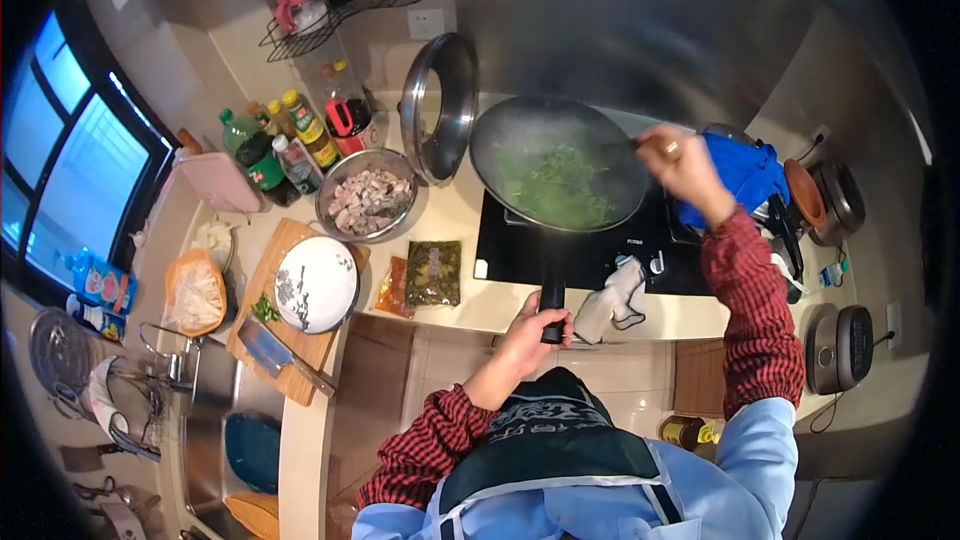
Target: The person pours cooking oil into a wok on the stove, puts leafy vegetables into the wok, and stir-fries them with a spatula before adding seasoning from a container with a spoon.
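While we look down from above, our left hand [533, 325] is clenched around the black handle [552, 302] of the wok [560, 162], which sits on the dark cooktop [580, 245] set into the desk [450, 285]. That handle runs straight from the pan's near rim toward our body, so its long axis points at us and the wok lies directly ahead of the left hand. Our right hand [678, 162] is raised at the wok's right rim, fingers closed on the end of a utensil whose working end we cannot make out against the greens [555, 185] in the pan. The right hand is therefore the one over the food, just beside the rim, while the left anchors the pan from the near side. A steel lid [438, 105] stands on edge just left of the wok, and a metal bowl of chopped meat [368, 198] rests further left, near a patterned plate [315, 283] on the cutting board [280, 340].
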A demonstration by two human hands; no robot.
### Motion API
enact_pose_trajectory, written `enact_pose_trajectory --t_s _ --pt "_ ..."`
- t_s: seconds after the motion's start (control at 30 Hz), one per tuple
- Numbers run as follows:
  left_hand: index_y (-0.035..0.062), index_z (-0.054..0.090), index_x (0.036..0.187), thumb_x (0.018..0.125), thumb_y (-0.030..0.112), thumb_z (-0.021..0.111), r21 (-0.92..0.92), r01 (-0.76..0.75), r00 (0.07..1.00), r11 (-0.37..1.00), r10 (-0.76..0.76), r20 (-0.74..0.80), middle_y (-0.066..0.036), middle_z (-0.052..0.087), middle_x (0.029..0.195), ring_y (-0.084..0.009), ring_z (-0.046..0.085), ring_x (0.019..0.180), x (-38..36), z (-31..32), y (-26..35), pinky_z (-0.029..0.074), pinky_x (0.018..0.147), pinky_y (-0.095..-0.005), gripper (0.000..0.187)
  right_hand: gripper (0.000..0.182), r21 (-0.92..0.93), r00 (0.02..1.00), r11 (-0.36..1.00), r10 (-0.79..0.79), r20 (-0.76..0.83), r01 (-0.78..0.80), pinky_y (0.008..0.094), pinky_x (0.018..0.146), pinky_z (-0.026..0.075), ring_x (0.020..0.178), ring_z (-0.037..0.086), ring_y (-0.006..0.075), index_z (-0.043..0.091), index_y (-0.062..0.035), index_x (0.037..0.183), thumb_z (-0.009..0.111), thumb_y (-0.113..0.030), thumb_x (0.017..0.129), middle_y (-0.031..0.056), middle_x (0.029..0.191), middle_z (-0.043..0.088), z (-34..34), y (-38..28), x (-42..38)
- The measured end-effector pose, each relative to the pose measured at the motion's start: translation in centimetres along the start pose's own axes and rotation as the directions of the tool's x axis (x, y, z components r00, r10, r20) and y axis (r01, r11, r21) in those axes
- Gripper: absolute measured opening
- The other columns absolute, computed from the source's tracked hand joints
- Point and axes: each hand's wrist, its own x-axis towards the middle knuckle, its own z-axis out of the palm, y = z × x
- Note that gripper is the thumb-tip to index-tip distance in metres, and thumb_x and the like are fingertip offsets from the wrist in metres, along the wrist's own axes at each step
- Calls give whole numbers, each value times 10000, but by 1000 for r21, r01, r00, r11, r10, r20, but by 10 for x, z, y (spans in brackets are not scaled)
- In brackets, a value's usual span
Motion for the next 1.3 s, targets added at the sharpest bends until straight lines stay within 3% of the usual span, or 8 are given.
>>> enact_pose_trajectory --t_s 0.17,0.27,0.33,0.5,0.7,0.97,1.13,1.3 --pt "158 350 998 783 63 476 -61 84 993 995 -79 84 -61 471 736 -118 449 571 2 -7 -2 320 432 -221 266 137 -94 928 934 325 -182 -345 278 535 441 572 568 147 575 -13 771 571 -135 708 92 614 583 -26 40 54" --pt "145 348 942 782 68 487 -81 73 993 994 -65 97 -41 448 707 -95 421 547 2 -7 -3 282 398 -190 225 140 257 881 880 446 -157 -400 263 520 443 566 549 104 579 -15 771 580 -150 736 38 651 590 12 81 64" --pt "141 348 941 783 66 487 -80 83 992 993 -75 103 -45 451 708 -93 424 550 2 -9 -5 282 399 -187 224 117 569 953 780 301 23 -260 248 585 447 647 553 108 578 -37 839 587 -99 740 25 733 590 38 88 57" --pt "133 347 944 787 57 481 -97 103 989 990 -92 116 -56 454 712 -98 423 542 6 -10 -6 276 380 -181 220 230 217 901 963 -231 367 159 271 723 403 808 516 170 561 -21 890 637 -46 675 69 861 546 9 -12 25" --pt "122 340 927 789 54 475 -70 77 995 995 -73 65 -67 456 711 -100 418 536 5 -5 -4 273 370 -176 205 197 95 787 941 -325 524 326 304 650 424 722 540 231 574 -29 841 629 -34 652 88 774 555 -59 -86 10" --pt "117 331 905 786 55 480 -29 58 998 998 -57 16 -62 452 701 -90 405 530 1 1 0 263 367 -172 200 159 102 990 992 63 125 -76 261 627 433 688 541 122 557 -11 829 605 -62 686 66 733 581 -30 -16 4" --pt "109 337 887 787 54 477 -6 56 998 998 -56 23 -59 454 697 -87 403 529 1 4 3 260 364 -173 181 176 -20 878 890 446 -174 -456 242 449 418 490 550 129 557 6 758 577 -164 719 62 625 583 -59 38 38" --pt "104 341 886 788 43 470 -3 69 998 998 -69 16 -62 456 696 -89 404 528 -1 3 1 259 362 -175 173 227 784 694 477 715 -83 -397 258 518 492 593 587 182 531 -25 871 593 -192 731 85 782 573 25 144 7"
